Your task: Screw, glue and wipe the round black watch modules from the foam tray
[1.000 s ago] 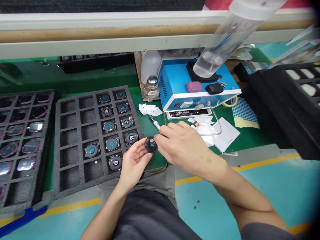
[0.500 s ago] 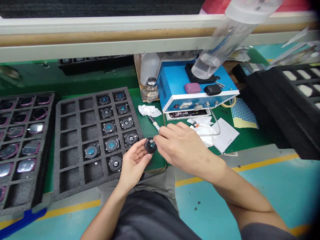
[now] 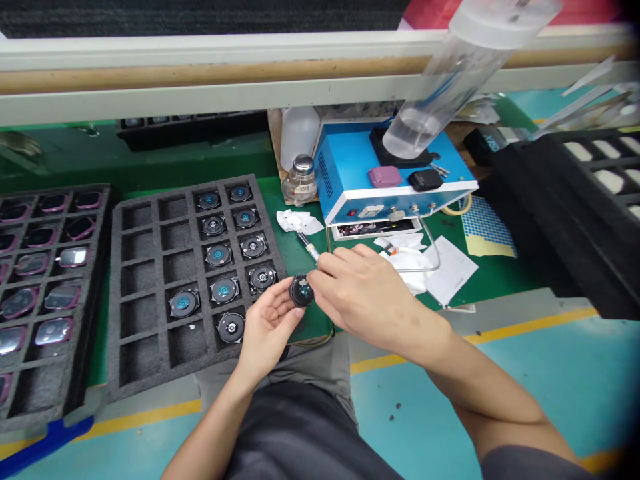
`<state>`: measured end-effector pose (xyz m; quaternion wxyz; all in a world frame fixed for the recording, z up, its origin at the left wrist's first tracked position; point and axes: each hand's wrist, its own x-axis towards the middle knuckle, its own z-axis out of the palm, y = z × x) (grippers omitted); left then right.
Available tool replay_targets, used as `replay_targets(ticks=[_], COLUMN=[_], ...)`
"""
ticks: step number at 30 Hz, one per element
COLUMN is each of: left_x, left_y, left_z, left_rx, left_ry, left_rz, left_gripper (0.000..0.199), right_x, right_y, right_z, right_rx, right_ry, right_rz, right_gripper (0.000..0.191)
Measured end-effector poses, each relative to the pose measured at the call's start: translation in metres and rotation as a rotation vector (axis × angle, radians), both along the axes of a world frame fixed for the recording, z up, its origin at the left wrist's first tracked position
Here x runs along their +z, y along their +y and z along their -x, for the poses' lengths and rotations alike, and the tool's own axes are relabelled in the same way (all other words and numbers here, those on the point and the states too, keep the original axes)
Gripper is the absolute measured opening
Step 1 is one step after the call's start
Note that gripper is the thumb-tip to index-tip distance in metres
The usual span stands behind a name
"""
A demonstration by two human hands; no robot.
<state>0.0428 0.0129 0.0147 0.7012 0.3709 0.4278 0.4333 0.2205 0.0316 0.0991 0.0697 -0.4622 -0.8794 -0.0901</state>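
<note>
A round black watch case (image 3: 301,291) is gripped between the thumb and fingers of my left hand (image 3: 266,328), its round face turned up toward me. At the right edge of the case are the closed fingertips of my right hand (image 3: 365,293). A slim pen-like tool (image 3: 307,245) with a clear and dark barrel slants up out of the right hand; the tool's lower end is hidden by the fingers. Left of my hands lies a grey foam tray (image 3: 137,330) with several round watch cases (image 3: 183,303) in its compartments.
Another foam tray with purple-framed square watches (image 3: 60,297) lies far left. A blue machine (image 3: 400,200) bears a clear tube (image 3: 425,107), a purple case (image 3: 385,176) and a black case (image 3: 425,179). Nearby are a glass bottle (image 3: 300,181), crumpled tissue (image 3: 299,221) and white paper (image 3: 453,267).
</note>
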Motion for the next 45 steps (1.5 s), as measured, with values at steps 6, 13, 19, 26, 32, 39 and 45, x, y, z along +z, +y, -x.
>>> replay_targets(ticks=[6, 13, 19, 26, 32, 39, 45], left_x=[0.001, 0.0, 0.0, 0.001, 0.002, 0.005, 0.001], left_y=[0.0, 0.0, 0.0, 0.0, 0.002, 0.004, 0.002], left_z=[0.0, 0.0, 0.001, 0.0, 0.003, 0.01, 0.012], left_rx=[0.003, -0.001, -0.002, 0.006, -0.016, -0.055, 0.003], left_ry=[0.007, 0.02, 0.014, 0.012, -0.061, -0.211, -0.242], left_rz=[0.006, 0.005, -0.003, -0.001, 0.037, 0.142, 0.133], left_gripper=[0.049, 0.05, 0.05, 0.049, 0.046, 0.046, 0.045], right_x=[0.0, 0.001, 0.001, 0.002, 0.002, -0.006, -0.029], right_y=[0.0, -0.001, -0.002, -0.002, -0.002, -0.01, -0.045], right_z=[0.0, 0.0, 0.0, 0.0, -0.006, -0.027, -0.049], right_rx=[0.003, 0.001, -0.001, -0.011, -0.013, -0.07, -0.312], right_ry=[-0.004, -0.004, -0.003, 0.008, 0.064, 0.44, 0.559], right_rz=[-0.001, 0.007, 0.012, 0.027, -0.009, -0.098, -0.318], right_gripper=[0.016, 0.016, 0.017, 0.018, 0.018, 0.01, 0.024])
